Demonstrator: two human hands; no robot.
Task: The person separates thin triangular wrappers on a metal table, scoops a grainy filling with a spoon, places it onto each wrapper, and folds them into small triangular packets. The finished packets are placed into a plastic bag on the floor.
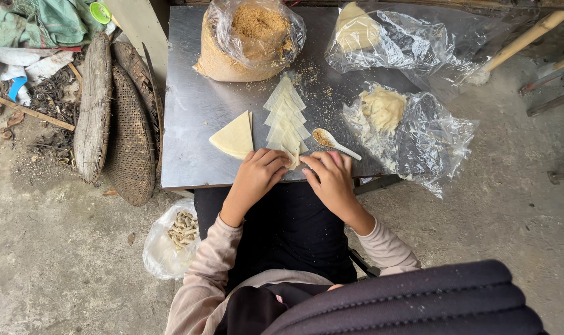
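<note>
I had both hands, left hand and right hand, pinching the nearest wrapper at the table's near edge; a row of wrappers lay unfolded beyond.

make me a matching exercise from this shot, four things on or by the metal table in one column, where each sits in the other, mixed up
Things:
1. white spoon
2. bag of brown crumbs
3. stack of triangular wrappers
4. bag of pale rolled pieces

Places:
A. on the ground under the table's near left corner
B. at the far edge of the metal table
C. just beyond the right hand
D. just left of the left hand, flat on the table

Pairs: 1-C, 2-B, 3-D, 4-A
</note>
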